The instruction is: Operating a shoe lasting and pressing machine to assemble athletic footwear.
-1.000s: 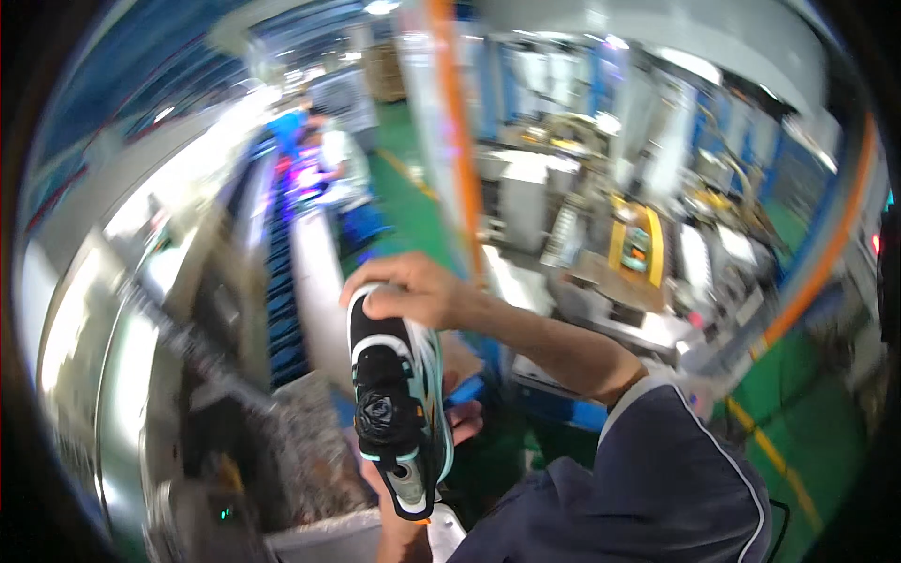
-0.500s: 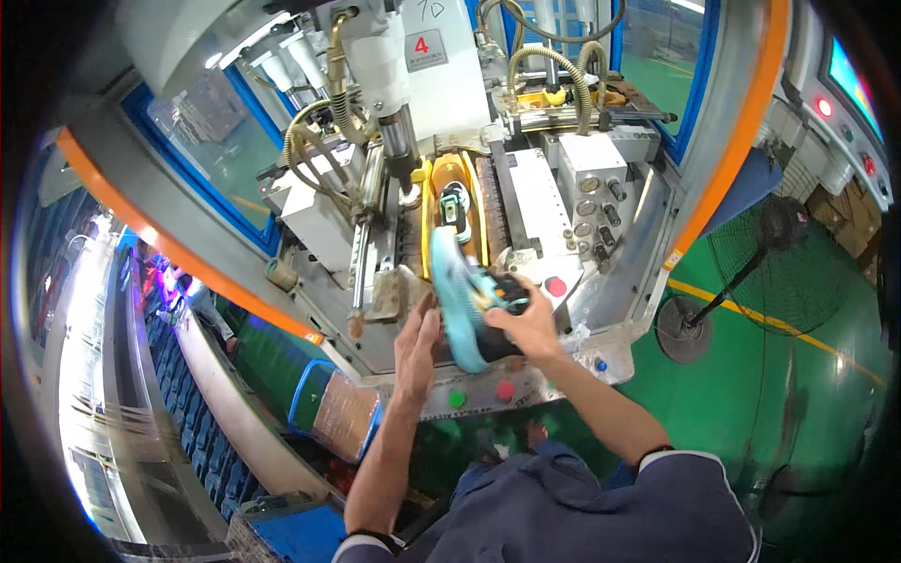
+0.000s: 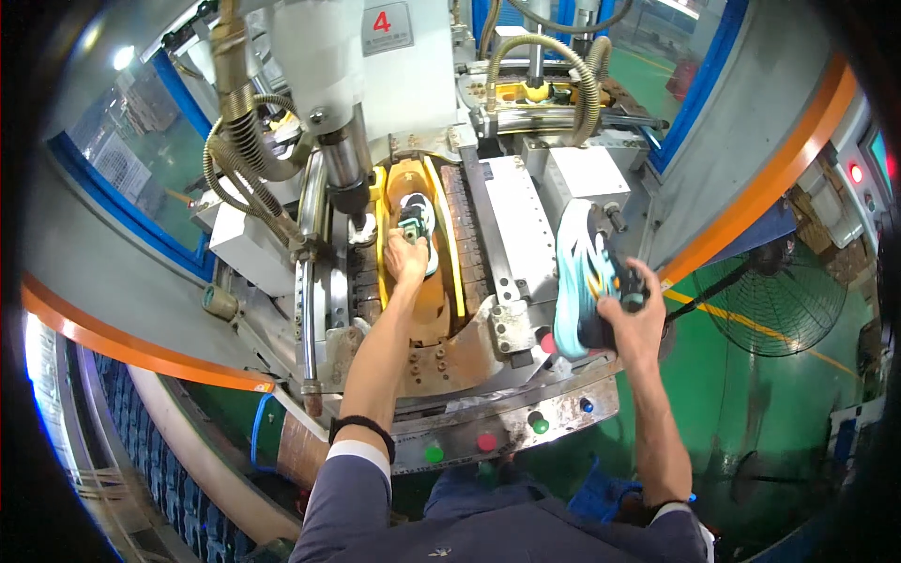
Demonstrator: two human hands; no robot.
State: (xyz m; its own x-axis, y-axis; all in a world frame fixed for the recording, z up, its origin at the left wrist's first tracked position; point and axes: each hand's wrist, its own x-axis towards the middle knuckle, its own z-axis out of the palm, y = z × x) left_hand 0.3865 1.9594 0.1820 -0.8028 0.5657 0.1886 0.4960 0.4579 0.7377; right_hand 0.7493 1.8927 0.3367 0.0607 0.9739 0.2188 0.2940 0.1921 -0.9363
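Note:
My right hand [image 3: 640, 319] is closed around a shoe [image 3: 574, 281] with a light blue and white sole and a dark upper, held up at the right of the press. The sole side faces left; part of the upper is behind my fingers. My left hand [image 3: 407, 259] reaches into the yellow-sided cradle [image 3: 460, 272] of the machine. Its fingers are closed on the top of a second shoe [image 3: 427, 218], dark with white and mint green parts, lying in the cradle. My fingers partly hide this shoe.
A metal press cylinder [image 3: 345, 169] with hoses stands left of the cradle. Green and red push buttons [image 3: 486, 441] line the front panel. Orange-edged door frames [image 3: 751, 178] flank the machine. A standing fan [image 3: 770, 300] is at the right, and a conveyor [image 3: 169, 450] runs at the left.
My left hand has left the held shoe and gone forward onto the shoe in the cradle. My right hand has carried its shoe to the right. The view has shifted closer.

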